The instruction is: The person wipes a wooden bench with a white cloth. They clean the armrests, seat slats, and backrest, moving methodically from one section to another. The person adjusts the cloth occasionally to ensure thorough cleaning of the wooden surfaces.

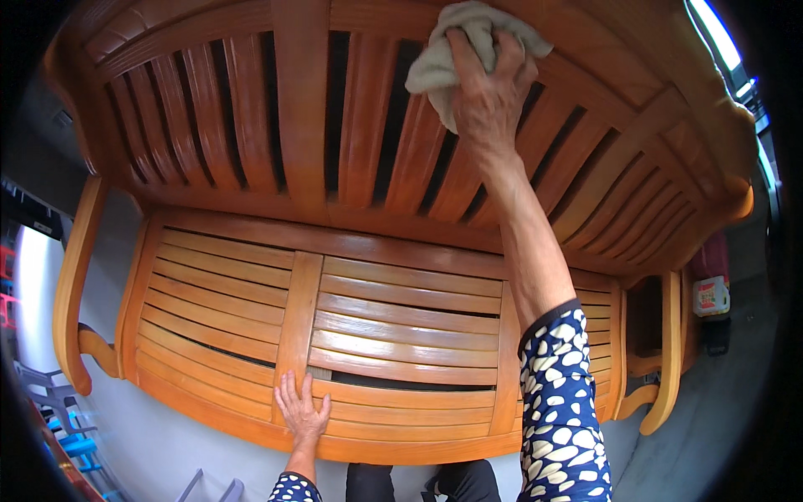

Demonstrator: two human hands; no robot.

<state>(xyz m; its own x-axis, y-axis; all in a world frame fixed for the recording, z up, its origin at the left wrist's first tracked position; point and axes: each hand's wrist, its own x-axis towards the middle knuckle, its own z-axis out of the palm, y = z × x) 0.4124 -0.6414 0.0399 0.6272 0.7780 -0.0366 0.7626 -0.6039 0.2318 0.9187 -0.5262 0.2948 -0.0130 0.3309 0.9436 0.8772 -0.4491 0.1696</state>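
Observation:
A wooden slatted bench (301,176) fills most of the view, its backrest rising at the far side and its seat lying in front of me. High on the backrest, right of the middle, my right hand (492,96) is closed on a pale, crumpled cloth (435,67), which it presses against the top rail and upper slats. My left hand (302,408) rests with fingers spread on the front part of the seat, over a crosspiece between two slatted panels. Nothing is in that hand. Both sleeves are dark blue with cream spots.
Curved armrests (74,284) bound the bench at the left, with another armrest (667,351) at the right. Beyond the right one stands a white container with red marks (711,296). Blue stools (77,443) are at the lower left. One seat slat gap is wide, near my left hand.

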